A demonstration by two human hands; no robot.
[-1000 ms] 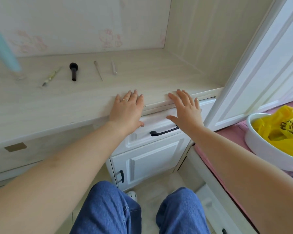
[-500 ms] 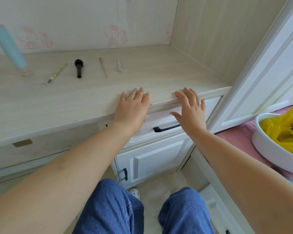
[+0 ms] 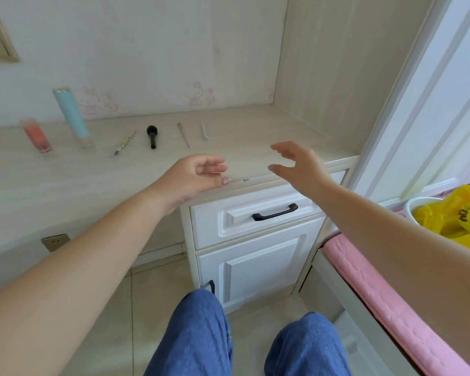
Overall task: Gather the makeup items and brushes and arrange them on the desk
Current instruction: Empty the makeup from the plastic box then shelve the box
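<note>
A row of items lies along the back of the pale wooden desk (image 3: 65, 180): a pink bottle (image 3: 37, 135), a tall light-blue tube (image 3: 71, 116), a thin green-handled brush (image 3: 124, 143), a black stubby brush (image 3: 152, 136), a thin silver stick (image 3: 184, 135) and a short silver tube (image 3: 205, 131). My left hand (image 3: 193, 175) hovers over the desk's front edge, palm turned inward, fingers loosely apart, empty. My right hand (image 3: 299, 165) is raised beside it, fingers spread, also empty. Both hands are well in front of the items.
Below the desk edge is a white drawer with a black handle (image 3: 275, 212) and a cabinet door (image 3: 255, 270). At right, a white bowl (image 3: 413, 210) with a yellow bag (image 3: 456, 213) rests on a pink cushion (image 3: 385, 299). My knees in blue jeans are at the bottom.
Both hands have lifted off the desk's front edge and turned palms toward each other. The view has pulled back and up, showing the pink bottle and more wall.
</note>
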